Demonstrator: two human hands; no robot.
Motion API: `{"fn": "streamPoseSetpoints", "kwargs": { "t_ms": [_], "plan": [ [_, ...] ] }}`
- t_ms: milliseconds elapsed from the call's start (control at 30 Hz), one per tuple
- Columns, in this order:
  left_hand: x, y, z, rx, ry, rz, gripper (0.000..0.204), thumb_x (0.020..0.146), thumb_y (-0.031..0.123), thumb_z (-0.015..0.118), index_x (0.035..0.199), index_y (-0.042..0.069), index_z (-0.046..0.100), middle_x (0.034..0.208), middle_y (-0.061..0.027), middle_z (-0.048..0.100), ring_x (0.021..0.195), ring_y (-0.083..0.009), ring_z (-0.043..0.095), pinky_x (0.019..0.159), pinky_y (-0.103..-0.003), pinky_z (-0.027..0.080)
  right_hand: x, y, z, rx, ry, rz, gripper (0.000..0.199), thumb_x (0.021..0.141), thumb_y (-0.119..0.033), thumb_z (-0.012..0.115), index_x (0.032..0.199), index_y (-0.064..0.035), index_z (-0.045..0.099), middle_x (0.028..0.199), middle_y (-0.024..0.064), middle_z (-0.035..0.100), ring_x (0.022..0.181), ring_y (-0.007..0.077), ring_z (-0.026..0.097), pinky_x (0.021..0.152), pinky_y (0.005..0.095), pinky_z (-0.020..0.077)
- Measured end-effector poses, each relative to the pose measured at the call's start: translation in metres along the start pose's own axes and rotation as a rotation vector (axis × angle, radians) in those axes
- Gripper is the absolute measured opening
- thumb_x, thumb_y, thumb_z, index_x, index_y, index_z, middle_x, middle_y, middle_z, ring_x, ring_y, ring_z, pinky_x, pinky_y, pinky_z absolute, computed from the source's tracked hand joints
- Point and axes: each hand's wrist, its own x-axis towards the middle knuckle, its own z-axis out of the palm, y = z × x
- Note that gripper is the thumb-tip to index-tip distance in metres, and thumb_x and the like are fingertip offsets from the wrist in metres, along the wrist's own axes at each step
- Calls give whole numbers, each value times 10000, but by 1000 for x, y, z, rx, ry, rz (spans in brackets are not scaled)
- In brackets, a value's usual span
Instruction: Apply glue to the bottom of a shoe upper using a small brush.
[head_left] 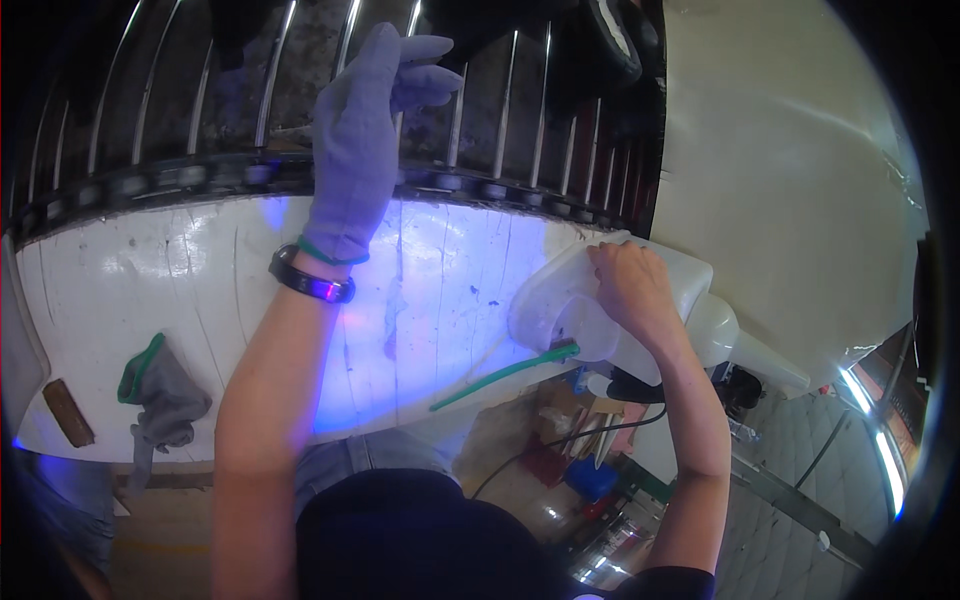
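White and lined with cracks, a long tabletop [80, 250] stretches in front of the person, with blue light on its middle. Past its far edge run shiny metal bars [505, 90] in a row. A big, cloudy white jug [690, 265] is at the right end of the tabletop, its thin spout pointing right. The left hand [365, 130], in a pale glove, is over the bars with nothing in its grip and its fingers spread. The bare right hand [632, 285] has bent fingers on the jug; how tight its grip is, one cannot tell. Left of both hands lies a crumpled grey glove [172, 395] with a green cuff. A thin green brush [500, 375] lies near the jug. A little brown block [68, 412] sits at far left.
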Motion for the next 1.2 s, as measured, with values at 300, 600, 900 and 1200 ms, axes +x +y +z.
{"fn": "streamPoseSetpoints", "kwargs": {
  "t_ms": [300,600,900,1200],
  "plan": [
    [-1,5,1,22,7,-71,585,1026,464,330,1120,-15,652,909,-120,705,893,-179,672,881,-315,506,12,17,-15,290,-112,0,143,792,-55,635,911,7,685,775,239,639,754,398,636,712,441,500],
    [0,6,-1,96,-25,-115,637,1034,477,263,1166,-24,633,960,-128,700,928,-181,661,925,-328,484,9,9,-17,290,-108,61,145,800,-45,648,931,7,684,795,257,633,763,409,632,705,441,495],
    [0,6,-2,98,-34,-102,646,1030,491,260,1173,-18,630,976,-131,700,938,-184,662,934,-334,484,11,5,-1,218,24,34,147,767,-33,617,877,49,670,809,258,648,814,400,643,763,477,506],
    [2,3,-1,66,-20,-91,649,1028,500,268,1176,-23,623,985,-135,697,943,-190,661,938,-335,483,-4,19,-22,389,129,77,234,779,-44,651,1005,-59,706,920,201,684,829,385,651,762,453,515]
  ]
}}
